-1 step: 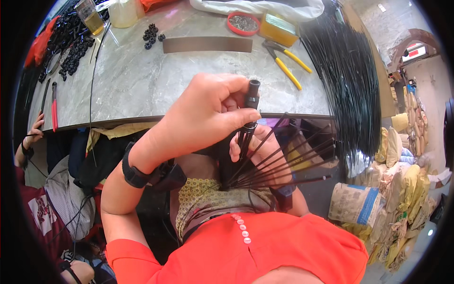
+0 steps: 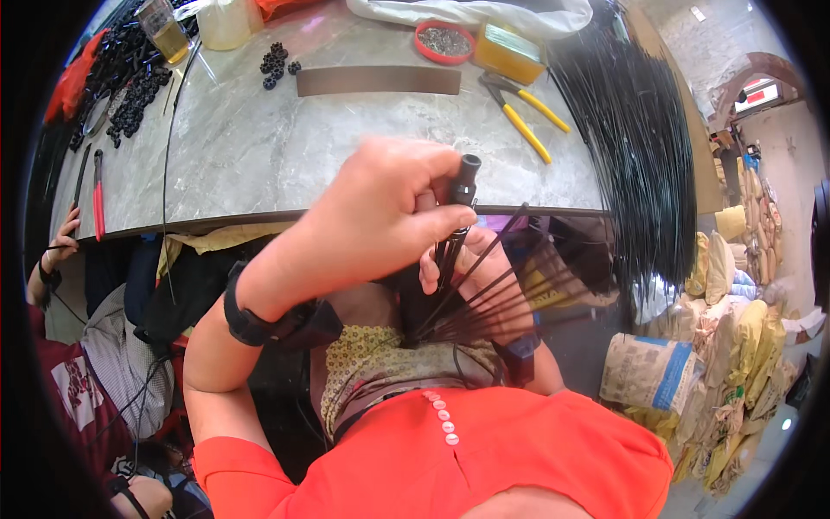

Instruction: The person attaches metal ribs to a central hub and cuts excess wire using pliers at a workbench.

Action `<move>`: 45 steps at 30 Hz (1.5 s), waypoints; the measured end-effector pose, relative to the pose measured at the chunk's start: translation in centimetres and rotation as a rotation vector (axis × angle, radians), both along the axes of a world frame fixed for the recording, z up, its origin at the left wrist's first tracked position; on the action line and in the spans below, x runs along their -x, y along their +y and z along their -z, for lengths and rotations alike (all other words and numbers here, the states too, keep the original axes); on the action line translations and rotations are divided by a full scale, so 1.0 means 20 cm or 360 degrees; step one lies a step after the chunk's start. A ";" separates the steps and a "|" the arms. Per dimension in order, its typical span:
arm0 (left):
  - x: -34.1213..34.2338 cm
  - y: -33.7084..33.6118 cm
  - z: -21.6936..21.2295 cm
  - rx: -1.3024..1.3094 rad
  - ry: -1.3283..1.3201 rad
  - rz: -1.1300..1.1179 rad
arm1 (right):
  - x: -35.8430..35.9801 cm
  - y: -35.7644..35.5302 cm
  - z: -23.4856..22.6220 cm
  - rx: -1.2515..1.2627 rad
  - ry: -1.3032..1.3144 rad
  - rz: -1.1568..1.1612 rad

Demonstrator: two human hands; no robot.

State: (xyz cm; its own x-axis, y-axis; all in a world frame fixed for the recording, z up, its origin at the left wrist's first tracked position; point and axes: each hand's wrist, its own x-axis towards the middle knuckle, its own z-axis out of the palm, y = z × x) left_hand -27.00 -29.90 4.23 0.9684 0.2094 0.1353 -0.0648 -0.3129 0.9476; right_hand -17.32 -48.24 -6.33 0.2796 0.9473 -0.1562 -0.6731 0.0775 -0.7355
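In front of my lap is what looks like a black umbrella frame, its tubular end (image 2: 468,173) standing up just past the table's near edge. My left hand (image 2: 380,203) pinches this tube between thumb and curled fingers. Below it, my right hand (image 2: 488,272) has its fingers curled about the same frame, partly behind thin black ribs (image 2: 519,290). The ribs fan out to the right across that hand, smeared by motion. Where they meet the tube is mostly covered by my left thumb.
On the grey table (image 2: 380,121) lie yellow-handled pliers (image 2: 523,121), a dark flat strip (image 2: 380,81), a red dish of small metal pieces (image 2: 443,41) and black rods (image 2: 627,138). Small black parts (image 2: 275,66) sit further left. A co-worker's hand (image 2: 66,233) is at far left.
The tube's top end has shifted slightly right and down, and my left hand has moved a little with it. The ribs have become more blurred.
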 end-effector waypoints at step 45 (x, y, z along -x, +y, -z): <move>-0.36 -0.06 0.30 0.1062 -0.0061 0.0765 | -0.08 -0.09 0.17 -0.0537 0.0083 -0.0041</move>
State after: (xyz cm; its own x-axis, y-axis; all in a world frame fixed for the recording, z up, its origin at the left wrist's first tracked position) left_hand -19.88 -31.05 -1.70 0.9701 -0.1792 0.1638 -0.0840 0.3852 0.9190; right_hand -15.70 -49.96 -9.77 0.2548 0.9547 0.1535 -0.7142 0.2929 -0.6357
